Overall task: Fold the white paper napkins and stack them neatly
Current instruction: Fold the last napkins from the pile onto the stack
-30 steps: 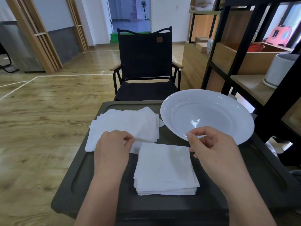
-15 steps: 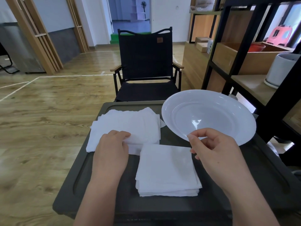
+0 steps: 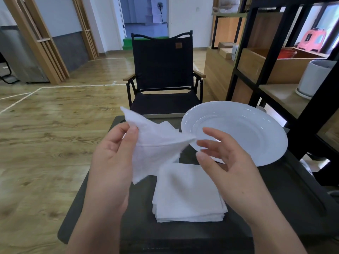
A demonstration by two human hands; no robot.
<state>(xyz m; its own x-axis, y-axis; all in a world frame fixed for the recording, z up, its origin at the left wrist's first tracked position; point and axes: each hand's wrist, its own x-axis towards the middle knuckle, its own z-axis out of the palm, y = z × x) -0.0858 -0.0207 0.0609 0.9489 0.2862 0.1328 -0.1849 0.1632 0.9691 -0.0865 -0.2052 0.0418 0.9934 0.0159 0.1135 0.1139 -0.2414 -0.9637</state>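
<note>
- Head view: the left hand [image 3: 111, 158] holds one thin white paper napkin [image 3: 156, 145] up in the air, above the dark grey table [image 3: 286, 202].
- The napkin is pinched near its top left edge, between the thumb and the fingers of the left hand. Its top corner sticks up past the thumb.
- From that grip the napkin hangs down and spreads to the right. One corner points at the right hand [image 3: 233, 167], and another corner hangs low by the left wrist.
- The right hand is loose, with its fingers spread and a little bent. Its fingertips [image 3: 200, 143] are just beside the napkin's right corner. It cannot be told if they touch the paper.
- The right hand holds nothing.
- A neat pile of folded white napkins [image 3: 189, 195] lies flat on the table, just below both hands.
- A bit of a flat pile of unfolded white napkins [image 3: 169, 125] peeks out behind the held napkin.
- A round white plate [image 3: 256, 129] sits on the table's far right side, behind the right hand.
- A black folding chair [image 3: 163, 74] stands on the wood floor past the table.
</note>
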